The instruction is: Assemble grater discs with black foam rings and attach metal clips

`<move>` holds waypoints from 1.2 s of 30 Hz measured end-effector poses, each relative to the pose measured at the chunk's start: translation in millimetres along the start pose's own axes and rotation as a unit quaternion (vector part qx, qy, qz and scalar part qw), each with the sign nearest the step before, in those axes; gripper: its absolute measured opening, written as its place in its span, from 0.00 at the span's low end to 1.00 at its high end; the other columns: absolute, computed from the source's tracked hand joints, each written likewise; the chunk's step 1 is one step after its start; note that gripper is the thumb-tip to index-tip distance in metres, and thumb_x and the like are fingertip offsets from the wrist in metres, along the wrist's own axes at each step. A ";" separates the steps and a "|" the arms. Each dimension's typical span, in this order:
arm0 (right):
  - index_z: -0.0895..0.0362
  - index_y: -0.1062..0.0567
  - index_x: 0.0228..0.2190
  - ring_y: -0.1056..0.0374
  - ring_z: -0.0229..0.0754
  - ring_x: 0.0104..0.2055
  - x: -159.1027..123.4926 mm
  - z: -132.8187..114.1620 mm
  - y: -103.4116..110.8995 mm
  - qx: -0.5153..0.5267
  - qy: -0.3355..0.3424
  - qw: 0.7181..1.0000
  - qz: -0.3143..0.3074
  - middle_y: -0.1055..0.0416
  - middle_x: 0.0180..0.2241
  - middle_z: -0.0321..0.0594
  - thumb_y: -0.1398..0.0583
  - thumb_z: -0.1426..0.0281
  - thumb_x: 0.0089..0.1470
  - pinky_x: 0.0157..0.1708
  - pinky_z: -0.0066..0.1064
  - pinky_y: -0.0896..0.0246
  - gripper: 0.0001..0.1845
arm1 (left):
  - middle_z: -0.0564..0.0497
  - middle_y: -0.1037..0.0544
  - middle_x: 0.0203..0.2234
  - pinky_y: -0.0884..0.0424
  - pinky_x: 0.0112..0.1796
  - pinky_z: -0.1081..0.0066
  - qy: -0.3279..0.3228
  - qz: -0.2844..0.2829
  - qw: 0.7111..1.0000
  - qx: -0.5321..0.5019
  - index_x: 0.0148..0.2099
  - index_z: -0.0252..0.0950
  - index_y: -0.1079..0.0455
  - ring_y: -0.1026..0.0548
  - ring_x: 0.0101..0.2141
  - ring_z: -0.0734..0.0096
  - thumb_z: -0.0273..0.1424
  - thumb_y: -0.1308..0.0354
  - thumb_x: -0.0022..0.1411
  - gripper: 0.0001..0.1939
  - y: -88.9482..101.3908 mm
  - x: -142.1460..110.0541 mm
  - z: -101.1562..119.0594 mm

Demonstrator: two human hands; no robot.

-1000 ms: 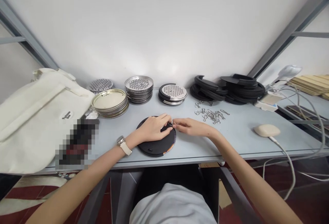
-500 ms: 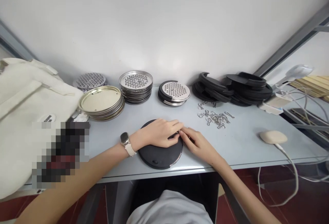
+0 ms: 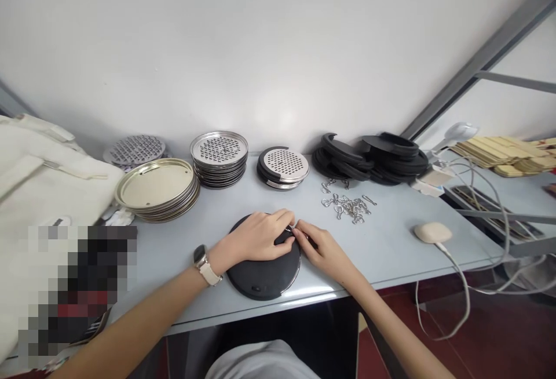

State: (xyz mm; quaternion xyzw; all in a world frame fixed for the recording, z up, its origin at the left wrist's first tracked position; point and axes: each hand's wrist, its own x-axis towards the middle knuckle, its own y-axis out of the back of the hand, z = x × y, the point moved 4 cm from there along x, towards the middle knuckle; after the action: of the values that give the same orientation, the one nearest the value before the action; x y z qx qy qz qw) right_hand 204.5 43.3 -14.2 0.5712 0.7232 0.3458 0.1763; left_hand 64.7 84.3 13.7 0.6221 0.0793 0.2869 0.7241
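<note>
A round black disc [image 3: 263, 272] lies flat near the table's front edge. My left hand [image 3: 256, 236] rests on top of it, fingers curled at its right rim; a watch is on that wrist. My right hand [image 3: 319, 247] meets the left at the disc's right edge, fingertips pinched on a small metal clip [image 3: 293, 230] that is mostly hidden. A loose pile of metal clips [image 3: 346, 206] lies behind my right hand.
Along the wall stand stacks of perforated metal discs [image 3: 219, 157], gold-rimmed pans [image 3: 156, 186], one black-ringed perforated disc [image 3: 282, 166] and black plastic rings [image 3: 373, 156]. A cream bag [image 3: 39, 182] lies left. A beige mouse-like device [image 3: 432, 232] with cable sits right.
Both hands have stayed at the disc's right rim; my right hand drew closer in and its fingers shifted at the rim. The view swung a little, mainly to the right.
</note>
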 end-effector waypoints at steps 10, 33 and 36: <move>0.55 0.37 0.29 0.39 0.37 0.28 -11.1 -1.8 -1.7 -0.093 0.070 0.993 0.026 0.36 0.25 0.34 0.53 0.70 0.64 0.31 0.27 0.45 0.12 | 0.52 0.30 0.33 0.42 0.29 0.70 -0.021 0.000 1.000 0.005 0.38 0.37 0.41 0.33 0.28 0.70 0.35 0.52 0.64 0.06 1.2 -3.0 5.7; 0.54 0.41 0.29 0.43 0.38 0.27 -19.1 0.5 -4.1 -0.118 0.110 0.987 0.009 0.40 0.24 0.34 0.51 0.72 0.62 0.28 0.29 0.50 0.08 | 0.51 0.30 0.31 0.41 0.29 0.69 -0.074 -0.020 0.997 0.030 0.37 0.36 0.40 0.33 0.27 0.70 0.31 0.52 0.63 0.04 0.5 -6.0 15.2; 0.54 0.40 0.29 0.43 0.39 0.27 -18.5 1.7 -5.0 -0.130 0.112 0.985 0.011 0.39 0.25 0.34 0.52 0.72 0.62 0.29 0.29 0.49 0.08 | 0.52 0.30 0.31 0.42 0.28 0.69 -0.072 -0.024 0.996 0.040 0.37 0.36 0.40 0.33 0.27 0.70 0.32 0.52 0.63 0.05 0.8 -6.3 14.8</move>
State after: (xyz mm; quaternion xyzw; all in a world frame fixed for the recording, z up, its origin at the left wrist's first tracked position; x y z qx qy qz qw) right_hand 207.4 25.7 -21.5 0.5089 0.6810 0.5007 0.1631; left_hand 66.3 68.5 16.1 0.6676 0.0528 0.2206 0.7091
